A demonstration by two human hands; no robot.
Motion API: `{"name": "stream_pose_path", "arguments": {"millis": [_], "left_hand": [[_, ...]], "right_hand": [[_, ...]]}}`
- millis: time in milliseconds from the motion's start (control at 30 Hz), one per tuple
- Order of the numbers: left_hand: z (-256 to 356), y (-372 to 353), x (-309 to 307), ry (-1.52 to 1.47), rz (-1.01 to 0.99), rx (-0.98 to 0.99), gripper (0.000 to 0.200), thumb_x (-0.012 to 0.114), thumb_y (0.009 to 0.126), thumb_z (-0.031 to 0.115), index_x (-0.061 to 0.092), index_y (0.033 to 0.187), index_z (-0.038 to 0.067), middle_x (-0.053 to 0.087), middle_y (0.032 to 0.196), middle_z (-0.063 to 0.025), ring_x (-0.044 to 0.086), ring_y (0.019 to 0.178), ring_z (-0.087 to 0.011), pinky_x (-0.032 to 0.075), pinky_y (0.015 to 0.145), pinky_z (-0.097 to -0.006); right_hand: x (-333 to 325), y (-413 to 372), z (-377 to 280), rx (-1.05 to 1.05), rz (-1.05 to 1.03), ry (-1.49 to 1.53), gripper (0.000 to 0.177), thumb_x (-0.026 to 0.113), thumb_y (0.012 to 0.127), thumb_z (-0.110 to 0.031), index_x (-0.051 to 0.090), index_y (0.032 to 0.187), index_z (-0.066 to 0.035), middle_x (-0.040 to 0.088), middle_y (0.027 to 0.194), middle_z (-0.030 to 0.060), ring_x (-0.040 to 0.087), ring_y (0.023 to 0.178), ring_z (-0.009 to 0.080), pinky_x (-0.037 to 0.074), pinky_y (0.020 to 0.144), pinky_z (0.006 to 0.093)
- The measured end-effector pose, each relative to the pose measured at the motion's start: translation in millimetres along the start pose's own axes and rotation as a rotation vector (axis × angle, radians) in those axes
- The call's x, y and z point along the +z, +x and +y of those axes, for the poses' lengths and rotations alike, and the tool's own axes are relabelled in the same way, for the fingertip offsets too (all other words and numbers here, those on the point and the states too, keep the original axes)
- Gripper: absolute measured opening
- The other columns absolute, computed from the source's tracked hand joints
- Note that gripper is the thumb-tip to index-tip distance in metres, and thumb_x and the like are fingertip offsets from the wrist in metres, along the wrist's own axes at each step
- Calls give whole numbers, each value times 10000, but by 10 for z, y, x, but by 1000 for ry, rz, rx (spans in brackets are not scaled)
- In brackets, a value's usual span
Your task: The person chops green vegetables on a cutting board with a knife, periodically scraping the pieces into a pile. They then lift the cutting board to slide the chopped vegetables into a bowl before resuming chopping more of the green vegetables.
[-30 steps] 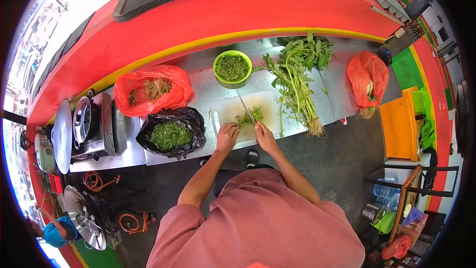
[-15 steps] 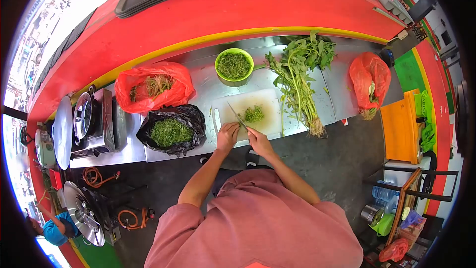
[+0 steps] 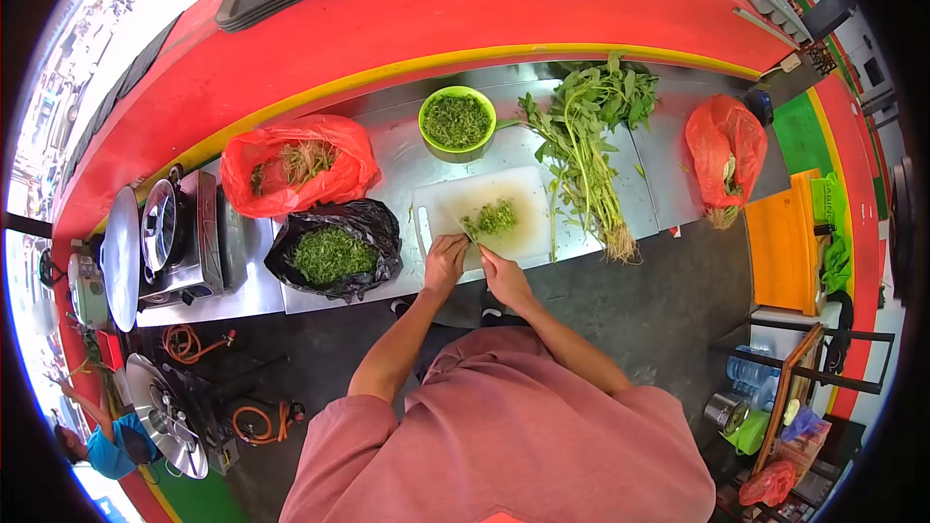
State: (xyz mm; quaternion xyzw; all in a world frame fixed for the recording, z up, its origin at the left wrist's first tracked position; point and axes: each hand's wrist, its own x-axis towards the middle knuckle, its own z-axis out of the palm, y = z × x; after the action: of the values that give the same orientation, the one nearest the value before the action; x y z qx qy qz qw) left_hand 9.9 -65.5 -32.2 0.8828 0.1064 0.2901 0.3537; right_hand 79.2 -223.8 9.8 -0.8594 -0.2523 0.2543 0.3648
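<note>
My right hand (image 3: 506, 281) is wrapped round the handle of a knife (image 3: 469, 230), its blade pointing up and left over the white cutting board (image 3: 441, 200). Close beside the blade, my left hand (image 3: 446, 262) rests at the board's near edge with its fingers curled; what they hold, if anything, is hidden. A small pile of chopped greens (image 3: 497, 218) lies on the board just past the knife. To the right is a bunch of leafy stems (image 3: 584, 169) with roots at the near end. A green bowl (image 3: 456, 149) of chopped greens stands behind the board.
Left of the board sit a black plastic bag (image 3: 389, 232) of chopped greens and a red plastic bag (image 3: 358, 169) with root ends. A stove (image 3: 206, 237) with a pan is further left. Another red bag (image 3: 712, 140) lies at the right. A person in a blue shirt (image 3: 108, 447) is far left.
The knife's blade has turned and now shows as a thin edge by the chopped greens. Both hands stay almost in place. The person at far left has shifted slightly.
</note>
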Motion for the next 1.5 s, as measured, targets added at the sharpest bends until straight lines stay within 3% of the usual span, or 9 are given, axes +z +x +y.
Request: {"name": "stream_pose_path", "arguments": {"millis": [100,367,467,567,667,833,967,1167,1500], "left_hand": [[-2,5,3,2,-2,22,180,700,824,-27,728,1001,-21,702,1031,-129,649,953,-318,541,854,-392],[8,-24,-8,-27,7,-31,180,695,834,-27,742,1007,-11,703,1049,-125,648,964,-318,544,856,-395],[-4,-20,-9,-24,8,-47,174,714,831,-16,755,1000,1,714,1041,-124,657,958,-314,550,846,-390],[-2,-20,-12,-40,4,-59,170,715,832,-12,755,997,3,718,1026,-114,657,949,-307,551,841,-390],[-11,-25,-7,-38,-4,-79,161,716,829,-10,755,985,6,716,1007,-111,654,942,-306,548,836,-388],[-7,-38,-13,-9,12,-32,162,718,824,-11,753,982,-4,713,997,-114,655,935,-306,546,837,-396],[19,6,-54,-5,-4,-39,159,719,823,-8,758,977,6,727,1004,-119,663,944,-314,546,849,-395],[-68,-54,1,-119,12,-144,164,720,833,3,756,992,19,743,1040,-133,683,955,-327,545,856,-394],[-146,-57,4,-85,-16,-76,144,724,821,10,741,964,12,731,1014,-120,660,944,-324,531,871,-402]], "right_hand": [[46,105,18,-74,23,-42,370,516,1019,-274,610,1373,-217,686,904,266,666,821,467,526,730,552],[30,213,33,-39,-4,33,365,515,1020,-306,646,1323,-149,693,1009,262,671,927,456,539,823,503],[18,85,80,-20,-23,52,358,516,1015,-302,642,1324,-172,688,1005,279,659,922,484,533,822,548],[27,-29,68,-27,12,-6,350,524,1022,-268,634,1329,-141,692,972,263,675,872,450,540,773,498],[35,-14,52,-120,21,-108,369,517,1018,-237,600,1370,-160,683,888,258,667,787,458,523,680,535],[72,106,81,-192,59,-58,372,529,1010,-240,600,1370,-181,677,857,271,662,788,476,522,681,557],[-87,37,29,-17,-72,-83,376,527,1017,-301,614,1360,-174,698,993,258,670,907,462,538,794,536],[-85,-114,190,-77,-47,25,386,518,1032,-295,633,1315,-60,670,1168,260,653,1074,429,529,911,452],[198,222,147,-221,57,-136,356,516,1017,-256,618,1339,-143,683,869,274,670,808,470,535,706,549]]}}
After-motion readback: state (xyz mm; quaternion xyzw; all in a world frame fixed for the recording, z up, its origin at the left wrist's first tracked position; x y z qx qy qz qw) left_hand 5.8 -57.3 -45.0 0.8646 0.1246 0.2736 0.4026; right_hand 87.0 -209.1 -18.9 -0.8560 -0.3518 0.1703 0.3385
